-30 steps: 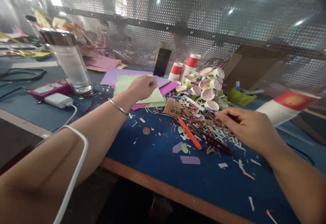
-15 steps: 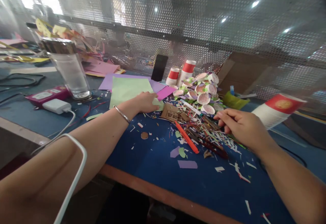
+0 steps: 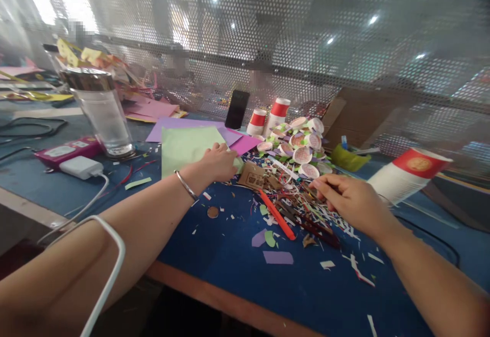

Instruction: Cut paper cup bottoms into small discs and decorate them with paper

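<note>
My left hand point(image 3: 220, 162), wearing a silver bangle at the wrist, lies on the right edge of a light green paper sheet point(image 3: 186, 148). Its fingers are bent over that edge, their tips partly hidden. Purple paper point(image 3: 168, 125) and magenta paper point(image 3: 247, 144) stick out from beneath. My right hand point(image 3: 344, 194) is over the heap of paper scraps point(image 3: 317, 209), thumb and fingers pinched together on something I cannot make out. In front of the heap lie an orange-red pen-like stick point(image 3: 277, 215) and dark red-handled scissors point(image 3: 319, 231). A brown cardboard piece point(image 3: 251, 175) sits between the hands.
Cut paper cups point(image 3: 302, 154) with green and purple strips are piled behind the scraps. Stacked red-and-white cups point(image 3: 409, 173) lean at right. A phone point(image 3: 237, 110) stands against the mesh. At left are a glass bottle point(image 3: 105, 117), a magenta power strip point(image 3: 69, 152) and a white cable point(image 3: 121, 250).
My right hand has moved slightly left and stays pinched over the scraps. My left hand remains at the green sheet, its fingers more bent. The camera view has shifted a little.
</note>
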### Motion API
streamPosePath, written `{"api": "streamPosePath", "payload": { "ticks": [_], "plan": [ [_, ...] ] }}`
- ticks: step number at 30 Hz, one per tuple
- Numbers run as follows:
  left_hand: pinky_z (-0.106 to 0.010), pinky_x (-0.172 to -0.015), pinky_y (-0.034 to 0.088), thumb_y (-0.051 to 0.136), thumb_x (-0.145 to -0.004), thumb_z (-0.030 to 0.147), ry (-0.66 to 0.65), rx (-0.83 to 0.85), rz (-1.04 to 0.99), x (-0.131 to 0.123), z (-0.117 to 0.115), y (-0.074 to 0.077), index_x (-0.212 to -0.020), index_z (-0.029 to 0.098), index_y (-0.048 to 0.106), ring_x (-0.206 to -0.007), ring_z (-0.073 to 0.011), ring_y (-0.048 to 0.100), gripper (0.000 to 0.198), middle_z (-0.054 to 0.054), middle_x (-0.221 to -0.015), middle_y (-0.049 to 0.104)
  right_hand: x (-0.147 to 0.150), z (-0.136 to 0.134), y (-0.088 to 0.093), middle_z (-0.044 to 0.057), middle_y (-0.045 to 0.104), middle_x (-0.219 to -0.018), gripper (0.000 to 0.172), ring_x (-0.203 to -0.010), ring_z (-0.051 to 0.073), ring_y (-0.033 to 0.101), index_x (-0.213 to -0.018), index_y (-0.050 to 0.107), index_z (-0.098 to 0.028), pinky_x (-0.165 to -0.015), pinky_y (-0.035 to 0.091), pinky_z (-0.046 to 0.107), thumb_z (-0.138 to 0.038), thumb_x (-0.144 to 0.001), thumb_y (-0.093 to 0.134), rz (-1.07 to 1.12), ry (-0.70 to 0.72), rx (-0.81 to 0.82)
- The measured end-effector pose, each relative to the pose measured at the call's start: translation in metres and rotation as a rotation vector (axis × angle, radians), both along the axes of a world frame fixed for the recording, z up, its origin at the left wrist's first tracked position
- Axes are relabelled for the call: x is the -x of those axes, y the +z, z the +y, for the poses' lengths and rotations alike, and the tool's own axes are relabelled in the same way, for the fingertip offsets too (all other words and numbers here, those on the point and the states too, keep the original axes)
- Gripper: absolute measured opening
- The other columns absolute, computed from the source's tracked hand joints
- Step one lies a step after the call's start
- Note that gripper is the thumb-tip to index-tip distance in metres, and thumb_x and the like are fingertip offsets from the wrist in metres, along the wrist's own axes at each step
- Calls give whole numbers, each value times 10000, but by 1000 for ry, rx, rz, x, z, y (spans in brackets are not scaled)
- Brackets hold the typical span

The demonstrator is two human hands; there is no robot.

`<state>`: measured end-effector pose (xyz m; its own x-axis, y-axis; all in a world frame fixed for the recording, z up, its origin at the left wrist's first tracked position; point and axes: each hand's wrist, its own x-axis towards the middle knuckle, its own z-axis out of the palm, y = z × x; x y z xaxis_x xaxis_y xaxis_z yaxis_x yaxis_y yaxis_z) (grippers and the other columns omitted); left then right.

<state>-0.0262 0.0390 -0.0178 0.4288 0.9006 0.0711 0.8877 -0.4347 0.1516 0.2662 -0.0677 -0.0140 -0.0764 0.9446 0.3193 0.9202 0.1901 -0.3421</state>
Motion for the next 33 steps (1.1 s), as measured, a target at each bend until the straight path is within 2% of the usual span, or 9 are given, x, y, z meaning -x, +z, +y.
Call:
{"api": "streamPosePath", "payload": {
  "ticks": [5,9,13,18,20,21,22,27,33],
  "plan": [
    [-536,-1063,404,502,-902,272,-6,-89,-131,-5,3,-6,-1418,213,535,-1341,-371,423,521,-168,-1459,514,7,9,-1,-23,614,-486,338,-436,169,583,-785,705,-207,-474,389,267,-467,-919,536,-31,9,-28],
    [-515,-1044,437,515,-900,257,-7,-99,-236,-9,6,-6,-1398,208,558,-1312,-357,459,502,-153,-1407,553,14,30,15,-13,668,-546,268,-492,174,627,-756,712,-216,-520,414,269,-416,-878,582,-74,1,-45],
    [-491,-1047,458,528,-900,247,-11,-98,-328,-12,6,-5,-1372,189,581,-1274,-336,504,479,-151,-1356,589,19,78,42,22,740,-693,209,-646,201,689,-820,747,-207,-629,462,290,-369,-873,627,-143,-68,-119],
    [-482,-1061,467,559,-884,242,-5,-87,-402,-13,8,-7,-1332,198,601,-1263,-320,532,452,-139,-1340,607,25,163,72,87,763,-927,144,-904,256,715,-928,749,-150,-829,531,367,-265,-907,664,-232,-195,-185],
    [-485,-1057,476,568,-881,250,-5,-81,-420,-12,9,-8,-1332,191,606,-1255,-322,539,456,-140,-1330,614,28,193,80,102,728,-1096,229,-995,252,697,-1094,710,-136,-880,561,425,-311,-953,664,-256,-237,-180],
    [-485,-1054,482,575,-880,260,-8,-75,-426,-11,10,-8,-1330,188,612,-1252,-322,541,458,-138,-1325,618,30,206,84,95,676,-1229,314,-1048,230,680,-1229,651,-160,-895,577,446,-352,-981,647,-264,-245,-173],
    [-483,-1053,486,576,-880,266,-12,-71,-431,-11,10,-8,-1330,187,616,-1243,-321,546,459,-134,-1324,619,31,217,88,104,648,-1294,330,-1079,234,669,-1277,633,-185,-909,578,446,-351,-993,630,-268,-256,-175],
    [-487,-1064,490,602,-875,296,-10,-60,-453,-11,11,-11,-1316,175,625,-1249,-320,547,458,-138,-1317,622,34,251,95,107,637,-1306,348,-1105,245,664,-1309,614,-168,-916,574,460,-346,-1011,601,-291,-261,-165],
    [-496,-1077,482,606,-875,286,-17,-65,-476,-13,12,-12,-1295,172,633,-1249,-317,546,436,-137,-1300,629,31,265,90,100,640,-1300,332,-1110,246,665,-1300,622,-169,-919,572,453,-346,-1023,578,-329,-271,-115]
  ]
}}
